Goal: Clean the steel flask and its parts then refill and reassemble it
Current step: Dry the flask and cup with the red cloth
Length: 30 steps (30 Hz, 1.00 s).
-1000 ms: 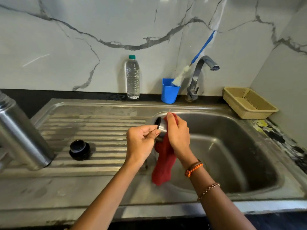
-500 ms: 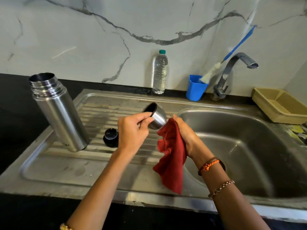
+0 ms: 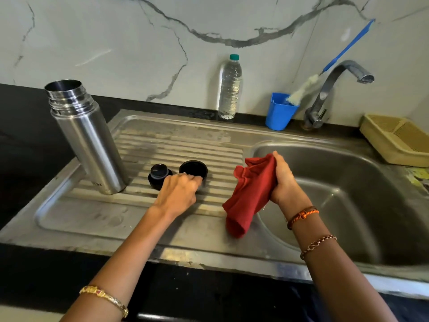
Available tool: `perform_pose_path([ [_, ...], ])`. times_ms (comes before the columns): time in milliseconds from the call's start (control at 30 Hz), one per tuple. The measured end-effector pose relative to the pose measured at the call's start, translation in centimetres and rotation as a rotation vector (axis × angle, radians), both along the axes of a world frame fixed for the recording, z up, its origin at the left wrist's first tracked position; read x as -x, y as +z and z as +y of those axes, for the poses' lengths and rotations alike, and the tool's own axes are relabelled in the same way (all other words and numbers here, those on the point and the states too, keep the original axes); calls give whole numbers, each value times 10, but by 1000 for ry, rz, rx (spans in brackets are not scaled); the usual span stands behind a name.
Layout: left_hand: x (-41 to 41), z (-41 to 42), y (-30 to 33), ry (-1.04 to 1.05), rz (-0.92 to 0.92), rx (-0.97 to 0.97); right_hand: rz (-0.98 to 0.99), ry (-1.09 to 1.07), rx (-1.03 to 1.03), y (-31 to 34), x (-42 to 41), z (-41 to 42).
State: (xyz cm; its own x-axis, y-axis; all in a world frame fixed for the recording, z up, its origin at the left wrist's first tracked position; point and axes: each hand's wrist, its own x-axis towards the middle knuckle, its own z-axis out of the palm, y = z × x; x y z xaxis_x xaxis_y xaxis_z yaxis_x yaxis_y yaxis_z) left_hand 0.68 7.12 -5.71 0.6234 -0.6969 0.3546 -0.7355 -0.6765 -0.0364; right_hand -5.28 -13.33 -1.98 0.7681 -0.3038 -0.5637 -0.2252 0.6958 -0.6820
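- Your left hand is down on the ribbed draining board, fingers curled around the near side of the cup, which sits mouth-up with its dark inside showing. Looks like you're gripping it at the rim, though your knuckles hide the actual contact.
- Just left of those fingers, almost touching the cup, is the black stopper, standing on the same ribs.
- Further left of that, the flask stands upright at the board's edge, mouth open, threads bare.
- Your right hand is bunched tight around the red cloth, holding it over the lip between the board and the sink. Most of the cloth hangs down and to the left of your fingers, tail dangling near the front edge.
- Up beyond your fingers by the wall: a water bottle with a green cap, a blue holder with a brush leaning in it, then the tap.
- Far right of your right hand, a beige basket sits on the counter.
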Motion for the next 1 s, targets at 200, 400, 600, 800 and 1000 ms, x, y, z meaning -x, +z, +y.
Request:
perform_pose_path([
  [200,6,-2,15,164,211,-165,17,-18,-53,-4,5,10],
  [400,11,-10,41,193,168,-71,69,-37,40,1,13,3],
  [600,24,-62,49,-126,255,504,57,-395,186,24,31,-30],
  [800,56,-132,8,-319,531,491,-20,-930,137,31,95,-109],
  [1000,83,-214,-10,-174,997,673,-209,-908,-40,53,137,-199],
])
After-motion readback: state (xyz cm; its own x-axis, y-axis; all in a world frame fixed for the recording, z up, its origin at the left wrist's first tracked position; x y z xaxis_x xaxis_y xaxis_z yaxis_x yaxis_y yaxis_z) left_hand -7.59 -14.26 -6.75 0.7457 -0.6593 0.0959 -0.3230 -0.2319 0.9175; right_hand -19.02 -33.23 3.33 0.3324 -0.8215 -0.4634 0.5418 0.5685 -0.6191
